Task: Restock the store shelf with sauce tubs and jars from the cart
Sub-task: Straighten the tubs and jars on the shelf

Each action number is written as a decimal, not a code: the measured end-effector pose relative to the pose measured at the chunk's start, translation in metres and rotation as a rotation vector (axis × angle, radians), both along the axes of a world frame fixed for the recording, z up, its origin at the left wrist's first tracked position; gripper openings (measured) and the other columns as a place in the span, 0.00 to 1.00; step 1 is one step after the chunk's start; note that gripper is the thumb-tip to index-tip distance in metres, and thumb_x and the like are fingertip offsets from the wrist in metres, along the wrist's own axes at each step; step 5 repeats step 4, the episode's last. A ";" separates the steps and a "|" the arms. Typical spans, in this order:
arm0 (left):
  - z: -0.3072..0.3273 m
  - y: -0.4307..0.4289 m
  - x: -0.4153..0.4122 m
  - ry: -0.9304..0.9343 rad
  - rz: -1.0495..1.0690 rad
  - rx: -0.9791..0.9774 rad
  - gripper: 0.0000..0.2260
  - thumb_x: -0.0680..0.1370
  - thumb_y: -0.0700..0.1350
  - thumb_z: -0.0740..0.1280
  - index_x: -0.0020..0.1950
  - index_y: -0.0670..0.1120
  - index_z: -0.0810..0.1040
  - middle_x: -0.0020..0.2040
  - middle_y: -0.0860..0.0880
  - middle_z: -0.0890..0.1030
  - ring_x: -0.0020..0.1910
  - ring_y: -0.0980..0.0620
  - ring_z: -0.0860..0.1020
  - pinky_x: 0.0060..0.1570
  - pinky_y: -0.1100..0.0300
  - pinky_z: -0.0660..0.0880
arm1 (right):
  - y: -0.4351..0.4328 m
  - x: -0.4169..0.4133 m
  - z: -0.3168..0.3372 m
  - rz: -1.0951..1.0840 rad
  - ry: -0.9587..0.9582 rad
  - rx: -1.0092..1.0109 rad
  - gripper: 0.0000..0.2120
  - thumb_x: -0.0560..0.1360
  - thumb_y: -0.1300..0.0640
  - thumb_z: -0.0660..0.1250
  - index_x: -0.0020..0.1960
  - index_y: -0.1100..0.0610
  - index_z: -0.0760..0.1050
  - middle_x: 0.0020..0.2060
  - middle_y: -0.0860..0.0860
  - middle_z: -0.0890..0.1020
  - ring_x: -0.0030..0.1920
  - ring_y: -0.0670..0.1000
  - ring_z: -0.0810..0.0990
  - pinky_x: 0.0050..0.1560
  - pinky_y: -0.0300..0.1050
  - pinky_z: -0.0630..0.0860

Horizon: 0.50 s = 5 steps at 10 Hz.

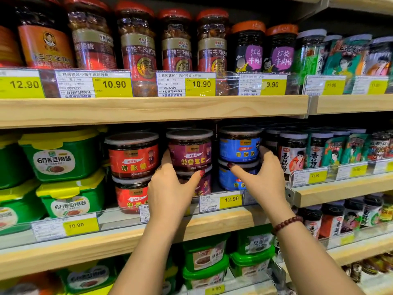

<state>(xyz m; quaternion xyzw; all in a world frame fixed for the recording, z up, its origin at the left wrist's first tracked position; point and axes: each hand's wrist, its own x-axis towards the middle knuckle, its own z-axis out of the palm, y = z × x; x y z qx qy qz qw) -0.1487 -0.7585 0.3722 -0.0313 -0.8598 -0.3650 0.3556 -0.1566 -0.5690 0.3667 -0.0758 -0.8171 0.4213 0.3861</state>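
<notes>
We square up the stacks on the middle wooden shelf (212,222). Our left hand (168,188) spreads open fingers (196,177) around the round purple-label sauce tub (190,151); our right hand (262,177) cups the round blue-label sauce tub (239,145). Both tubs stand upright, labels facing us. We push gently and keep each top tub straight over its bottom one.

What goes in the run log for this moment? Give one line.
phase: aligning stacks | left hand: on purple-label tub | right hand: on blue-label tub | red-label tub: untouched | site: middle shelf
</notes>
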 end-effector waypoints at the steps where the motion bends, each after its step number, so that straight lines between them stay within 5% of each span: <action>1: -0.005 -0.012 0.011 0.076 -0.071 -0.049 0.30 0.71 0.58 0.69 0.68 0.46 0.69 0.60 0.46 0.78 0.59 0.46 0.76 0.56 0.54 0.74 | -0.013 0.021 -0.007 0.116 0.176 -0.130 0.31 0.69 0.51 0.75 0.68 0.56 0.67 0.61 0.52 0.75 0.61 0.49 0.74 0.63 0.50 0.72; 2: -0.014 -0.025 0.029 0.125 -0.121 -0.010 0.27 0.71 0.54 0.71 0.68 0.48 0.71 0.64 0.50 0.75 0.63 0.52 0.74 0.62 0.58 0.70 | -0.026 0.042 -0.012 0.183 0.227 -0.146 0.26 0.71 0.54 0.74 0.66 0.54 0.69 0.61 0.50 0.75 0.61 0.46 0.73 0.65 0.46 0.71; 5: -0.030 -0.047 0.067 0.186 -0.166 0.095 0.24 0.72 0.51 0.71 0.66 0.50 0.72 0.59 0.54 0.75 0.59 0.59 0.73 0.57 0.66 0.69 | -0.051 0.074 -0.034 0.201 0.251 -0.134 0.26 0.71 0.55 0.74 0.66 0.55 0.69 0.60 0.49 0.75 0.62 0.48 0.74 0.64 0.44 0.70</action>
